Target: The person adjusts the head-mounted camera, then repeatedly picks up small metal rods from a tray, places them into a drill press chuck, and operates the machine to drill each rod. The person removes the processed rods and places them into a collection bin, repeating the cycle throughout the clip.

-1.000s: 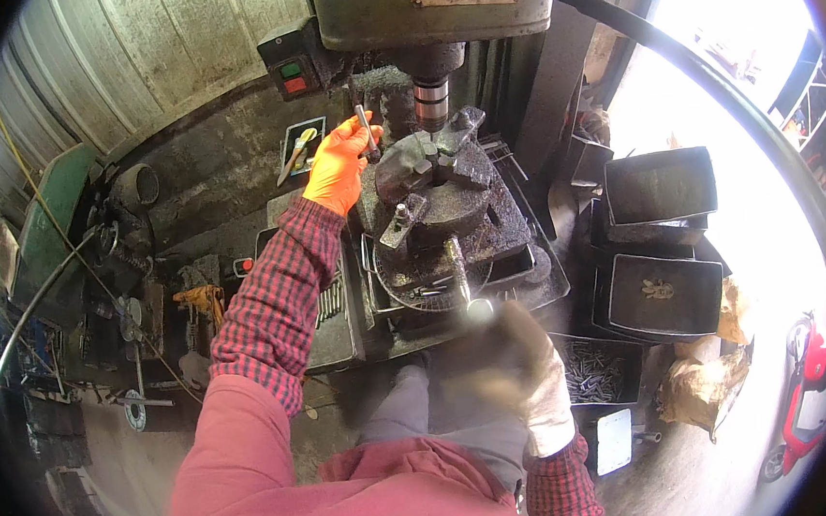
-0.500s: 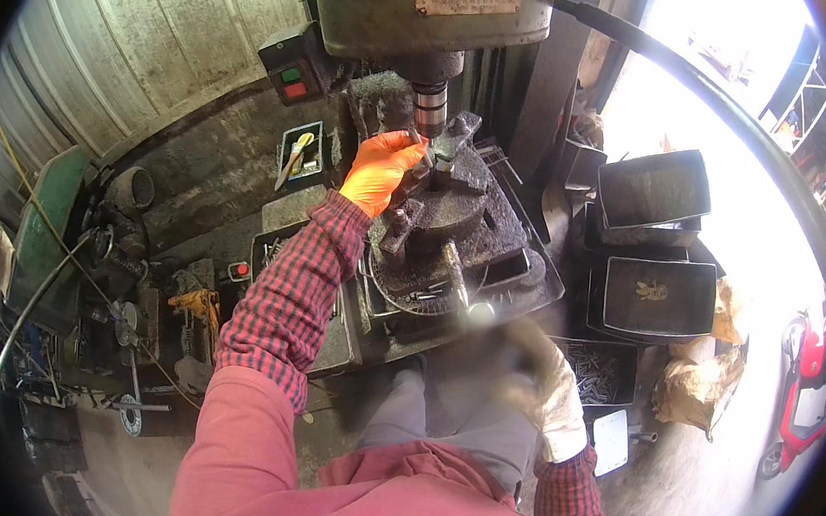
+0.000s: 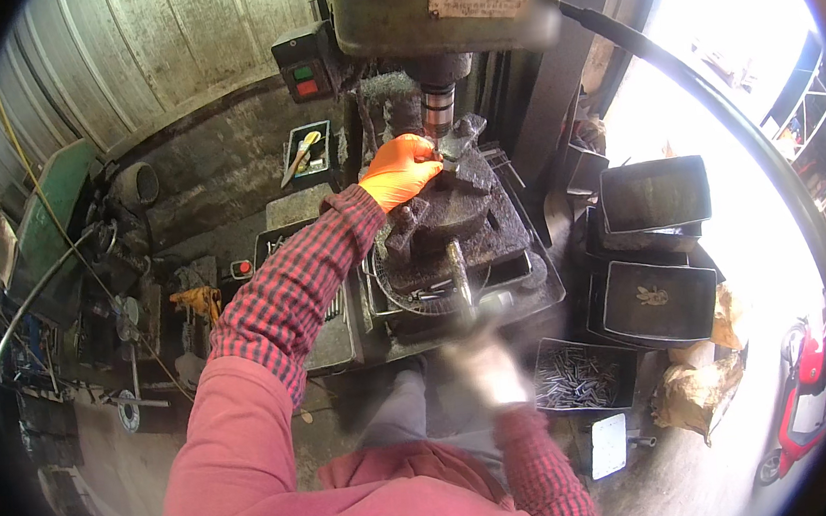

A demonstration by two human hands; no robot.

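My left hand [image 3: 400, 170], in an orange glove, is closed with its fingertips pinched at a small dark metal piece [image 3: 437, 155], mostly hidden by the fingers. It is just under the drill press chuck [image 3: 437, 111], over the dark, grimy vise [image 3: 458, 211]. My right hand [image 3: 484, 364], in a whitish glove, is smeared by motion below the vise handle [image 3: 460, 274]. Whether it touches the handle's near end cannot be made out, and its fingers do not show clearly.
The drill press head [image 3: 443, 23] hangs above, with a switch box [image 3: 303, 68] to its left. A bin of metal pins [image 3: 582, 376] stands at lower right, below stacked black bins [image 3: 655, 195]. A small tray [image 3: 308, 155] holds a brush. A red scooter [image 3: 802, 387] is far right.
My right hand has swung left and up toward the vise handle, uncovering the bin of pins. My left hand stays at the vise, its fingertips now lower over the metal piece. The view has shifted slightly.
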